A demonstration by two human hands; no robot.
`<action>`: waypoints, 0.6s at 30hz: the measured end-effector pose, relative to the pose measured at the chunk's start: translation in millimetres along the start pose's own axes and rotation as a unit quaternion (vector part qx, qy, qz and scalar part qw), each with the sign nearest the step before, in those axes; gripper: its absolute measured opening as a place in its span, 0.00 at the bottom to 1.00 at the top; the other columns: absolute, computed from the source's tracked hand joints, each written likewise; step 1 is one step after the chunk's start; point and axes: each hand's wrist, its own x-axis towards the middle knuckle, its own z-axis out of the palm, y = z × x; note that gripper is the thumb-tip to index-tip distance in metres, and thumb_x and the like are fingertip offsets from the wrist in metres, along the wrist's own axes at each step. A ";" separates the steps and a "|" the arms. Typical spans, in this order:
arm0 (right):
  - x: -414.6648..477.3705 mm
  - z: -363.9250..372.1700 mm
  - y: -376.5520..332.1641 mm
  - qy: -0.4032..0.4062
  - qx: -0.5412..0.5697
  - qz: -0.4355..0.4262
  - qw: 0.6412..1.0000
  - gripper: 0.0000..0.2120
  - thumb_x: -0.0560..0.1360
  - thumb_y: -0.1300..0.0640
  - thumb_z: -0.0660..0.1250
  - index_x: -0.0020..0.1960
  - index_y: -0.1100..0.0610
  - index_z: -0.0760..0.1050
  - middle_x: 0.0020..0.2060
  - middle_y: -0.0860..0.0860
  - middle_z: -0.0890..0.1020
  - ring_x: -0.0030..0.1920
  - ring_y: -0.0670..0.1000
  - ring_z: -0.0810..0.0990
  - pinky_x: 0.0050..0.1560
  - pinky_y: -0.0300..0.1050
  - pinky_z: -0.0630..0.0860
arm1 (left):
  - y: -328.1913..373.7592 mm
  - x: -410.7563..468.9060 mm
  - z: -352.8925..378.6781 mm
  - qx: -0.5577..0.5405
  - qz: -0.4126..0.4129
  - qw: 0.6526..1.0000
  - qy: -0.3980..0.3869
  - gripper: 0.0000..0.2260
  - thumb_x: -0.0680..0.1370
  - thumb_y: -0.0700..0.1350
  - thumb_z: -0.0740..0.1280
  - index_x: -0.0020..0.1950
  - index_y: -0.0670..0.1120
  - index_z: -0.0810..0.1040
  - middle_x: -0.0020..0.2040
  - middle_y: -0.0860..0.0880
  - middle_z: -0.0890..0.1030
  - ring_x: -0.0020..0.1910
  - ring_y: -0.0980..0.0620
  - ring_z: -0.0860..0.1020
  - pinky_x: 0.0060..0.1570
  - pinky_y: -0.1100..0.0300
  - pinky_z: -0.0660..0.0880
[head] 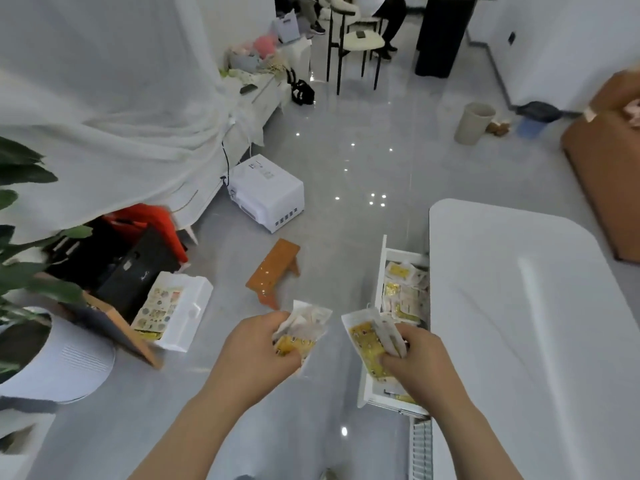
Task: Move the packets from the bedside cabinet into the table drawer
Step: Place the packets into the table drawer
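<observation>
My left hand [256, 351] grips a small bunch of white and yellow packets [304, 327] above the floor. My right hand [412, 362] holds more packets [367, 341], one with a large yellow panel, just over the near left edge of the open table drawer [382, 271]. The white drawer sticks out from the left side of the white table [519, 306] and holds several packets [403, 296] of the same kind. The bedside cabinet cannot be told apart in this view.
An orange wooden stool [273, 271] stands on the grey floor ahead of my hands. A white appliance [266, 192] lies further off. At left are a white box with a colourful sheet [173, 310], a potted plant [38, 306] and dark bags. A brown carton [609, 161] sits at right.
</observation>
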 end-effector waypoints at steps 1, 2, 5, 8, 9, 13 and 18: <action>6.6 1.0 -0.4 0.004 0.006 0.011 1.000 0.02 0.67 0.61 0.66 0.37 0.60 0.75 0.32 0.56 0.78 0.30 0.48 0.71 0.31 0.43 0.68 | -1.3 11.3 -1.6 0.002 0.005 1.000 -0.009 0.04 0.65 0.47 0.67 0.37 0.48 0.75 0.32 0.49 0.77 0.32 0.50 0.75 0.29 0.56 0.70; 13.5 2.8 -1.6 0.007 0.010 0.020 1.000 0.01 0.67 0.61 0.66 0.37 0.59 0.76 0.33 0.56 0.79 0.30 0.49 0.72 0.32 0.43 0.69 | -3.4 23.4 -3.2 0.003 0.011 1.000 -0.016 0.04 0.65 0.47 0.67 0.37 0.48 0.75 0.32 0.49 0.77 0.31 0.50 0.75 0.29 0.56 0.70; 37.3 10.6 -8.7 0.026 0.006 0.052 0.998 0.01 0.67 0.60 0.67 0.38 0.57 0.77 0.33 0.54 0.80 0.32 0.52 0.77 0.32 0.47 0.73 | -9.5 63.8 -11.2 -0.006 0.026 0.999 -0.036 0.05 0.66 0.45 0.69 0.38 0.46 0.76 0.33 0.48 0.78 0.31 0.52 0.76 0.29 0.55 0.72; 63.0 20.2 -22.1 0.054 0.012 0.087 0.995 0.03 0.67 0.59 0.68 0.40 0.56 0.79 0.34 0.52 0.81 0.36 0.52 0.80 0.37 0.51 0.78 | -18.4 111.4 -23.2 -0.003 0.059 0.996 -0.065 0.05 0.67 0.45 0.69 0.39 0.45 0.77 0.33 0.48 0.79 0.32 0.50 0.77 0.30 0.54 0.72; 70.6 23.3 -28.4 0.064 0.014 0.096 0.993 0.03 0.67 0.59 0.68 0.41 0.56 0.79 0.34 0.51 0.81 0.35 0.51 0.80 0.38 0.51 0.79 | -20.8 127.3 -28.7 -0.001 0.072 0.995 -0.074 0.06 0.67 0.46 0.69 0.39 0.45 0.77 0.33 0.48 0.78 0.32 0.50 0.76 0.30 0.56 0.71; 98.9 33.8 -56.2 0.103 0.015 0.134 0.985 0.02 0.67 0.60 0.68 0.39 0.56 0.79 0.32 0.51 0.80 0.34 0.50 0.79 0.36 0.49 0.77 | -29.2 187.6 -51.3 0.005 0.128 0.985 -0.115 0.07 0.69 0.48 0.69 0.41 0.45 0.77 0.35 0.47 0.78 0.31 0.51 0.75 0.30 0.61 0.66; 116.2 47.5 -81.7 0.155 0.041 0.192 0.968 0.03 0.66 0.63 0.69 0.39 0.58 0.79 0.32 0.52 0.81 0.35 0.52 0.80 0.36 0.49 0.77 | -34.8 248.5 -60.4 0.017 0.175 0.966 -0.192 0.08 0.67 0.49 0.68 0.40 0.45 0.76 0.34 0.47 0.78 0.29 0.56 0.71 0.30 0.60 0.65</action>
